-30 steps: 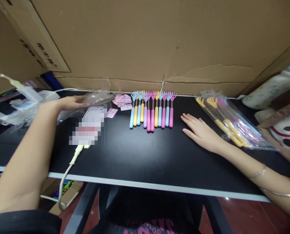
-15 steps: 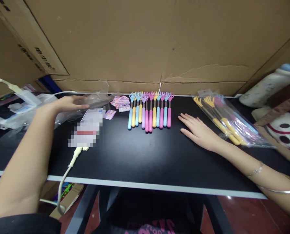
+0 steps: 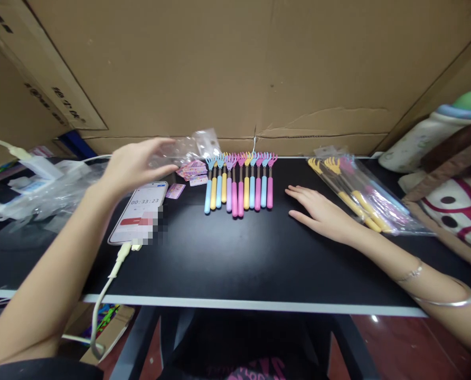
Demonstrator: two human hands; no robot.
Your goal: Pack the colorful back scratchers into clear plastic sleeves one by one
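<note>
My left hand (image 3: 138, 163) is raised above the phone, its thumb and fingers closed on a clear plastic bag (image 3: 180, 152). The bag hangs out to the right over a small pile of pink and purple cards (image 3: 192, 170). A row of several back scratchers (image 3: 241, 192) with claw-shaped heads and blue, yellow, purple and pink handles lies side by side at the middle back of the table. My right hand (image 3: 318, 211) rests palm down on the black tabletop (image 3: 235, 264), fingers stretched, holding nothing. Beside it is a clear bag of back scratchers (image 3: 372, 198).
A phone (image 3: 142, 211) with a running timer and a plugged-in cable (image 3: 109, 279) lies at left. Crumpled clear bags (image 3: 61, 195) are further left. A bottle (image 3: 425, 137) and a plush bag (image 3: 457, 203) stand at right. A cardboard wall (image 3: 219, 68) closes off the back.
My left hand has moved right and up from the plastic pile, drawing a clear bag with it. The right hand stays flat on the table. The view has shifted slightly.
</note>
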